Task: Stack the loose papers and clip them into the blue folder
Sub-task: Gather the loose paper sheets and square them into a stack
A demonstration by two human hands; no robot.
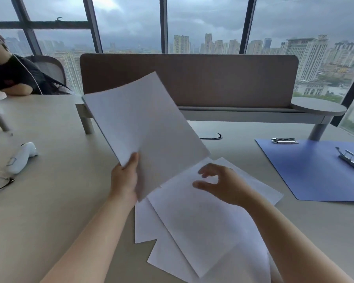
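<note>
Presently, the left hand (124, 176) pinches a lifted sheaf of white paper (143, 127) at its lower corner, thumb on the face and fingers hidden behind; the sheaf tilts up off the desk toward 11 o'clock. The right hand (219, 183) hovers over the loose papers (196, 223) with fingers loosely curled and thumb apart from them, gripping nothing; whether the fingertips touch the top sheet cannot be told. The loose papers lie fanned and overlapping on the beige desk (59, 201), from centre toward 6 o'clock. At 3 o'clock the blue folder (309, 172) lies open and flat, well apart from the papers, with a metal clip (284, 140) on its far edge and a lever clamp (352, 160) on its right. At 9 o'clock rest a white handheld device (22, 157) and glasses (0, 183). At 12 o'clock stands a brown desk divider (213, 78), with windows behind. At 10 o'clock sits a second person (10, 76).
</note>
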